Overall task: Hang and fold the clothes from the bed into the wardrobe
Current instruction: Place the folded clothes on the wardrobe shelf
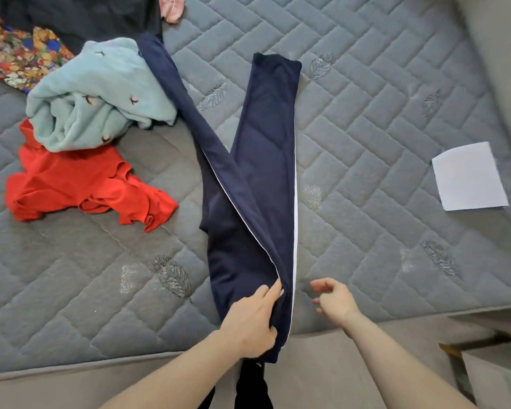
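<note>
Navy trousers (257,178) with a white side stripe lie on the grey quilted mattress (366,143), legs spread in a V, waist end hanging over the near edge. My left hand (254,323) rests on the waist end, its fingers and thumb pinching a fold of the navy cloth. My right hand (334,299) hovers just right of the trousers with fingers loosely curled, holding nothing. A red garment (80,187), a mint fleece garment (98,95), a floral garment (15,54) and dark clothes (80,16) lie crumpled at the left.
A white sheet of paper (469,178) lies on the mattress at the right. A pink item (171,7) sits at the top edge. A white box (496,376) stands on the floor at the lower right, beside the bed.
</note>
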